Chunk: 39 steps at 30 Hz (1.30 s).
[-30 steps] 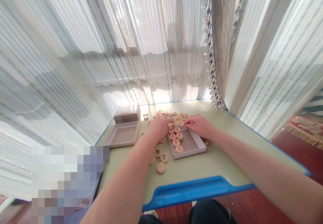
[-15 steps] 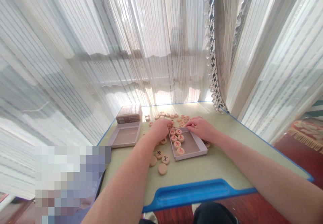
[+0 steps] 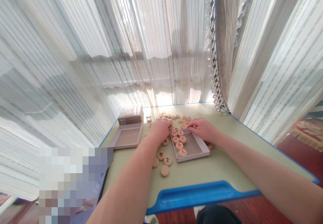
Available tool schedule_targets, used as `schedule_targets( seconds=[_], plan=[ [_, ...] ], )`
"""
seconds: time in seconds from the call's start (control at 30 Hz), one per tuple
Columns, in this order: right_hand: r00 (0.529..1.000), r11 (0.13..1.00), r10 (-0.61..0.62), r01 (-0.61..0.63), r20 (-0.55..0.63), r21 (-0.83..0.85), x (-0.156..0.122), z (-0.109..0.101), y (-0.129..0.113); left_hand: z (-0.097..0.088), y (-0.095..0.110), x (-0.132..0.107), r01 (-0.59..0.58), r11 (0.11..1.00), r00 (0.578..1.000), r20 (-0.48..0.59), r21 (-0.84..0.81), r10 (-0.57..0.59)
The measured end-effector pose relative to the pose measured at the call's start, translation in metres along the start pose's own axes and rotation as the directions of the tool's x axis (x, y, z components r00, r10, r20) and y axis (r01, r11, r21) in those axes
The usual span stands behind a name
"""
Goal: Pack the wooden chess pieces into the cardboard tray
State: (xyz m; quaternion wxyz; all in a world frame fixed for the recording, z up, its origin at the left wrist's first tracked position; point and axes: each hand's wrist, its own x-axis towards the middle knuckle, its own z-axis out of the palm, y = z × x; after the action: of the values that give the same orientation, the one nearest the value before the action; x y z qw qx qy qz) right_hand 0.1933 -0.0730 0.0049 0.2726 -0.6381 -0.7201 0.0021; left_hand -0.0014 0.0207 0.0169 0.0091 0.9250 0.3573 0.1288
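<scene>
A shallow open box (image 3: 194,145) on the table holds several round wooden Chinese chess pieces (image 3: 179,146) with red characters, grouped along its left side. Beyond the box's far left corner, my left hand (image 3: 159,131) has its fingers curled down on a Chinese chess piece, partly hidden. My right hand (image 3: 205,129) is by the far right rim of the box, fingers bent together; what they hold, if anything, is hidden. Near my left forearm lie pieces with black characters (image 3: 167,160) and a face-down piece (image 3: 165,170). More loose pieces (image 3: 173,117) are scattered past my hands.
At the left stands another shallow tray (image 3: 127,138), with a printed box (image 3: 130,115) behind it. The green table (image 3: 242,150) has a blue edge with a moulded trough (image 3: 196,193) near me. Sheer curtains (image 3: 161,69) hang beyond. A blurred patch (image 3: 75,183) covers the lower left.
The whole view has shifted slightly, so everything sits a little lower and further right. Both hands stay at nearly the same places around the box; the pieces inside look unchanged.
</scene>
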Motion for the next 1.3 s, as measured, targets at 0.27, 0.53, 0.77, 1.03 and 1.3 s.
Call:
schedule_targets(
  seconds=[0.27,0.53,0.77,1.03,1.3],
  plan=[
    [1.0,1.0,-0.005,0.005,-0.001,0.007,0.0,0.002,0.003,0.004,-0.005,0.0,0.007,0.999,0.999,-0.036,0.038,-0.006],
    [1.0,1.0,-0.013,0.013,0.0,0.022,0.0,0.001,0.001,0.001,-0.005,0.0,0.028,0.999,0.999,-0.023,0.042,-0.027],
    [1.0,1.0,-0.013,0.013,0.002,0.001,0.0,0.001,0.002,-0.002,-0.002,0.0,0.075,0.997,0.995,-0.069,-0.033,-0.077],
    [0.999,1.0,0.025,-0.025,0.023,0.012,0.001,0.002,0.002,-0.005,0.005,0.0,0.054,0.995,0.978,-0.197,-0.086,-0.071],
    [1.0,1.0,0.027,-0.027,-0.003,0.002,0.003,0.005,0.001,-0.004,0.006,-0.001,0.004,0.996,0.983,-0.181,-0.092,-0.021]
  ],
)
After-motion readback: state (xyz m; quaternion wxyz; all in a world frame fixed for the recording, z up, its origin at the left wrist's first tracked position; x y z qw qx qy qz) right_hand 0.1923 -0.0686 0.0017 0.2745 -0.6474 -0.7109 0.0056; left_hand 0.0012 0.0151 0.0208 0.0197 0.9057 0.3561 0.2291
